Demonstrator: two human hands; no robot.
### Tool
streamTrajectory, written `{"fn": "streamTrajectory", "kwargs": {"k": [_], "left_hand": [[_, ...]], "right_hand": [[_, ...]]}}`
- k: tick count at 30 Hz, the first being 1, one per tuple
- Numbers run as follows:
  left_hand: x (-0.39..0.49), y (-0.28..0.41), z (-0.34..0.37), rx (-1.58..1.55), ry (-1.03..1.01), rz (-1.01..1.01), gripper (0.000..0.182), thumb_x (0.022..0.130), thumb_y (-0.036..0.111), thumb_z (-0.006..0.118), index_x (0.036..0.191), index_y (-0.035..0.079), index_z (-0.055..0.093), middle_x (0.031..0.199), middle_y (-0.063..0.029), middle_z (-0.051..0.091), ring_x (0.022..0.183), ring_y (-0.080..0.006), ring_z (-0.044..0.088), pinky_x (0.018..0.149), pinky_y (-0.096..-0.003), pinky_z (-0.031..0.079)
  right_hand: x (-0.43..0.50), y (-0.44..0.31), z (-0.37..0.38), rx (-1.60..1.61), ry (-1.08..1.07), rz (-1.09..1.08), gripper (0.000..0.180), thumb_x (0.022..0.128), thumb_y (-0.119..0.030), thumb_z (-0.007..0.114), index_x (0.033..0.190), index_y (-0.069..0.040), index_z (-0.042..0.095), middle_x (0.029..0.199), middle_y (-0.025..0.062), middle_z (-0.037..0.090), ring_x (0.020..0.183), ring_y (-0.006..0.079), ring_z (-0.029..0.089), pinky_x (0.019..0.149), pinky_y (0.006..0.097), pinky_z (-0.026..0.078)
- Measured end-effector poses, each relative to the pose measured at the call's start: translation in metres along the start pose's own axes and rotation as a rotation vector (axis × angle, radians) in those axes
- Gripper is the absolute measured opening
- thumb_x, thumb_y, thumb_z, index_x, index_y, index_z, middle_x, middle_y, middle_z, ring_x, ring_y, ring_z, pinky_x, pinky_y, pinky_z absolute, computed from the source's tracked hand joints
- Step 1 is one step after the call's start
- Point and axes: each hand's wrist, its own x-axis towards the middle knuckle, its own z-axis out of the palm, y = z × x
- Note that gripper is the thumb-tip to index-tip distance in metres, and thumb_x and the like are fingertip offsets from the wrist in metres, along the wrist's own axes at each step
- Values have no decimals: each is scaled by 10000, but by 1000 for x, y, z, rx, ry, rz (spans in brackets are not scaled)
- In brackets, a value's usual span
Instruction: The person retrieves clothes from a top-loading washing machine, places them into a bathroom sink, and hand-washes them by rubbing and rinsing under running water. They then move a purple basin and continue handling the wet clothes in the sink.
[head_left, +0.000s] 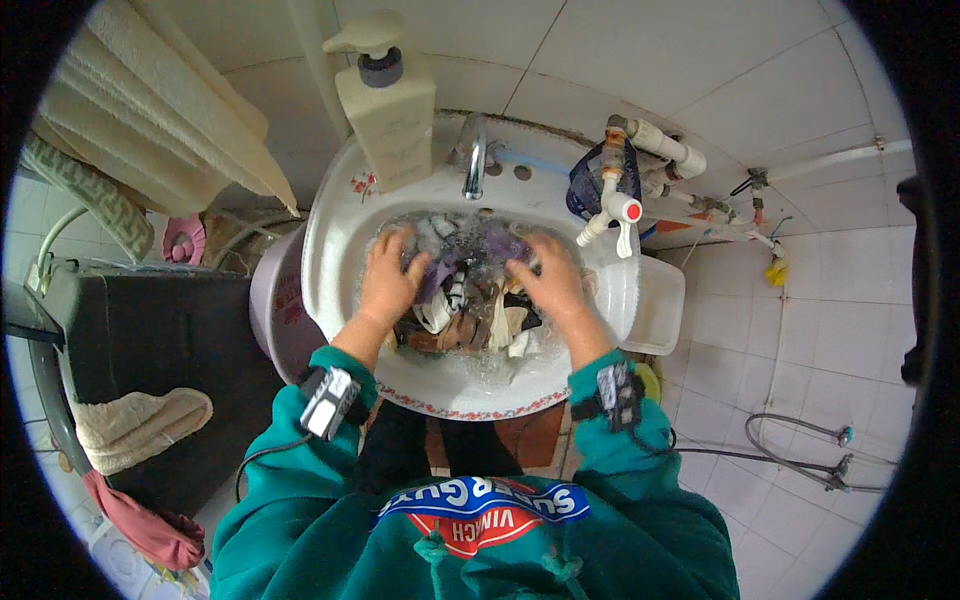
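A white ceramic washbasin (480, 409) with a floral rim holds foamy water and a heap of wet clothes (465, 326). Brown, black, white and purple fabrics show among them. My left hand (390, 277) is in the left of the basin, its thumb by a purple cloth (437, 281). On the right, my right hand (553, 279) reaches into the suds, thumb extended toward another purple patch of fabric (504, 247). Both hands have their fingertips partly hidden by water and foam, so any grip on the fabric is unclear. Above the basin stands a chrome faucet (474, 161).
A cream pump bottle (390, 120) stands on the basin's back left corner. White pipes with a red-marked tap (619, 210) jut over the right rim. A lilac tub (281, 307) sits left, a white plastic container (660, 307) right. Towels (150, 112) hang at upper left.
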Motion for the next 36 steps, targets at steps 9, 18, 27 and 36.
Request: {"fn": "streamTrajectory", "kwargs": {"k": [9,18,27,36], "left_hand": [[30,19,27,-773,-460,-623,783,828,576,542,1286,-49,436,1229,-168,523,1060,-233,530,910,-325,405],[4,93,-36,-973,-325,-460,625,860,473,560,1213,-41,518,1153,-130,572,1001,-194,547,871,-292,424],[-25,75,-43,-629,-309,-142,260,795,248,638,848,-5,613,716,-48,620,655,-126,554,632,-279,450],[-63,38,5,527,-484,260,746,705,489,680,1323,168,412,1436,-152,279,1312,-403,239,931,-627,300]], "right_hand": [[45,3,45,347,-466,248,543,680,-281,735,1107,20,583,1060,158,627,1000,281,585,885,355,432],[-29,-35,-47,1018,-199,81,338,673,-48,715,989,-4,605,907,33,639,811,139,582,773,300,459],[-72,-14,-44,708,-253,110,401,707,-187,754,1027,-11,589,850,12,597,788,136,541,762,297,452],[-74,-23,12,-383,-149,-272,763,715,-481,685,1312,-84,425,1421,162,262,1276,407,270,963,586,294]]}}
